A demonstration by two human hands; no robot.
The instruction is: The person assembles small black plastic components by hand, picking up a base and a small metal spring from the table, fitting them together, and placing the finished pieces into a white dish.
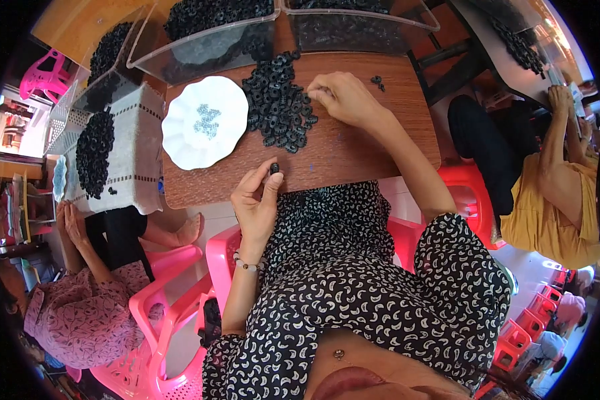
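Note:
My left hand (257, 195) is near the table's front edge and pinches a small black part (274, 168) between thumb and fingers. My right hand (342, 97) is over the table at the right side of a pile of small black parts (280, 107), its fingertips curled together; whether they hold anything cannot be made out. Left of the pile, close against it, lies a white scalloped plate (180, 135) with a little heap of tiny clear or silvery pieces (207, 121) at its middle. A few dark bits (377, 82) lie apart at the table's right.
Clear plastic bins (205, 50) of black parts line the back of the brown wooden table (380, 145). Co-workers sit on both sides. At left, a cloth-covered table (135, 145) bears another black pile (95, 155). Pink plastic chairs (180, 310) are close by.

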